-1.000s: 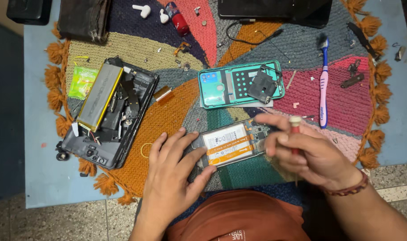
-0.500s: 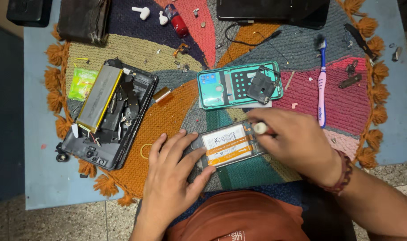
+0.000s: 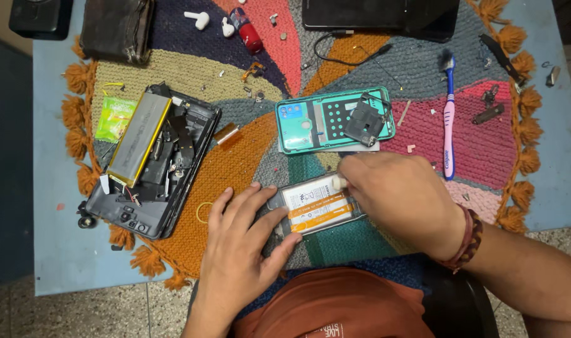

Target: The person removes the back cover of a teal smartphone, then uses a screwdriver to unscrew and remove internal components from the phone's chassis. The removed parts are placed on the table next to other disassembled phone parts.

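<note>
Your left hand (image 3: 235, 247) lies flat and wide, holding down the open phone (image 3: 315, 206). Your right hand (image 3: 401, 197) pinches a small white tool (image 3: 339, 182) on its battery (image 3: 316, 204).

Our right hand (image 3: 401, 200) has come down from hovering with the small white-tipped tool (image 3: 339, 182) and now presses its tip onto the phone battery (image 3: 315, 205).
</note>
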